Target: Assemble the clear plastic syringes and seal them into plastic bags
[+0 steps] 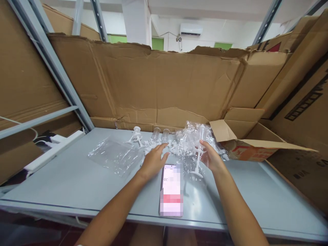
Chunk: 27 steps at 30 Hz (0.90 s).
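My left hand [153, 160] lies palm down with fingers stretched out over a scatter of small white plastic parts [150, 146] on the grey table [66, 181]. My right hand [211, 158] is curled round a clear syringe-like piece with a white plunger [199, 160], held upright with its flat end near the table. Behind it lies a crumpled clear plastic bag [189, 136] with more such pieces. Two clear barrels [160, 134] stand just behind the left hand. A phone [171, 189] lies screen up between my forearms.
An empty clear plastic bag [114, 155] lies left of the hands. An open cardboard box [246, 140] sits at the right. Cardboard sheets [159, 85] wall the back and sides. A white power strip [55, 147] rests at the left edge by a metal rack post.
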### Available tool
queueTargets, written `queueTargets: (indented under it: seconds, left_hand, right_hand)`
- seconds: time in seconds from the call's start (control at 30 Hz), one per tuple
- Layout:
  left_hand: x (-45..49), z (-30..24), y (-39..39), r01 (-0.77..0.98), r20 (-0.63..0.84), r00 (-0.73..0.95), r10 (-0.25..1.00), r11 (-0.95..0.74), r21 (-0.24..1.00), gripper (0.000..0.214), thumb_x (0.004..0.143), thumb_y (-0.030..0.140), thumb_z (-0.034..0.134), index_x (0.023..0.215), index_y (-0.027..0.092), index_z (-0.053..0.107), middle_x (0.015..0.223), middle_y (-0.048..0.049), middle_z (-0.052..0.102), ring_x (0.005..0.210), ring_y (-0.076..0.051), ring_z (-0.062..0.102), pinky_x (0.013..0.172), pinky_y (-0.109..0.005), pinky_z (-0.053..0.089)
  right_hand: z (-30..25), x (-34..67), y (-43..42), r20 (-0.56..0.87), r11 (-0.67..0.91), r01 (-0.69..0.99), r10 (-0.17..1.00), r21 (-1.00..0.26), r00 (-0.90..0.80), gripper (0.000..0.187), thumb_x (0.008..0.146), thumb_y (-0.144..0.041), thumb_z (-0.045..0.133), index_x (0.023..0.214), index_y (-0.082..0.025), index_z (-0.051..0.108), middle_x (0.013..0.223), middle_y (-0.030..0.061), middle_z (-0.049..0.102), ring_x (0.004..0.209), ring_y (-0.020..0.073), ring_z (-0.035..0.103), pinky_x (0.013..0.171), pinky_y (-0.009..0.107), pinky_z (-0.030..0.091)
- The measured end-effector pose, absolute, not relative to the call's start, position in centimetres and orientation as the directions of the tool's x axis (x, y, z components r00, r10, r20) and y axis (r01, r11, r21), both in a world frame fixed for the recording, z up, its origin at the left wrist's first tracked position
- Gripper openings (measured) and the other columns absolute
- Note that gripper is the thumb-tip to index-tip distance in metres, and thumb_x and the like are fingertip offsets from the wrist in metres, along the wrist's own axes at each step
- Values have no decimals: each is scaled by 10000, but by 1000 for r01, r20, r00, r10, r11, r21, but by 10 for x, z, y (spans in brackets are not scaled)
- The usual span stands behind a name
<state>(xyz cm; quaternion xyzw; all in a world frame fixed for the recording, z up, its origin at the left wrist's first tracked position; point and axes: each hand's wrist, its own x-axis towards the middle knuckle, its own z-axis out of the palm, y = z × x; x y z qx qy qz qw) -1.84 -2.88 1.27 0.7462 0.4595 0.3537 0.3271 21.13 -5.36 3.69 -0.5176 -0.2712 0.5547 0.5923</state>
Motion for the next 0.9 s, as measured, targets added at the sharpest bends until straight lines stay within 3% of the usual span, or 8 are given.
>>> queueTargets:
  seconds: [0.03, 0.1, 0.23, 0.43, 0.67, 0.9]
  left_hand:
    - [-21, 11, -26, 582, 306, 310, 900, -434, 687, 337, 806, 301, 457, 1131, 234, 515, 1144, -79, 545, 1048, -253, 494, 918, -406, 344]
    - [-27, 7, -19, 738, 331, 354, 875, -479, 475, 311, 794, 253, 463, 1088, 212, 553, 1107, -86, 573, 1056, -267, 482, 913, -403, 328]
    - [-35, 1, -8, 820, 193, 438, 878, -478, 314, 284, 766, 216, 493, 1030, 189, 592, 1037, -101, 612, 969, -263, 543, 853, -377, 353]
    - [-36, -7, 1, 808, 164, 468, 868, -496, 318, 234, 746, 132, 488, 942, 175, 610, 977, -87, 595, 896, -218, 567, 789, -298, 379]
    - [-38, -13, 4, 779, 147, 503, 852, -520, 351, 345, 769, 111, 444, 1079, 221, 548, 985, -62, 548, 893, -183, 548, 784, -264, 380]
    - [-35, -13, 6, 677, 199, 517, 833, -539, 501, 313, 765, 108, 455, 1029, 197, 596, 978, -65, 548, 909, -189, 542, 834, -289, 382]
  right_hand:
    - [38, 212, -54, -258, -146, -395, 934, -907, 247, 207, 666, -369, 636, 719, -217, 505, 597, -23, 589, 430, 107, 527, 390, 225, 413]
    - [39, 213, -53, -271, -146, -426, 930, -893, 249, 216, 672, -375, 625, 697, -212, 487, 576, -24, 587, 416, 106, 517, 381, 224, 405]
    - [41, 212, -51, -280, -158, -480, 940, -863, 195, 232, 705, -420, 576, 684, -203, 495, 522, -20, 576, 377, 102, 485, 359, 223, 374]
    - [44, 212, -50, -292, -162, -519, 939, -839, 180, 275, 734, -490, 520, 704, -217, 506, 571, -16, 614, 353, 100, 477, 356, 228, 359]
    - [40, 213, -48, -244, -126, -467, 949, -875, 200, 300, 719, -525, 520, 708, -226, 502, 612, -9, 624, 388, 112, 509, 371, 244, 378]
    - [41, 209, -50, -240, -116, -466, 947, -877, 215, 248, 734, -470, 536, 738, -226, 496, 611, -19, 622, 384, 108, 511, 337, 219, 347]
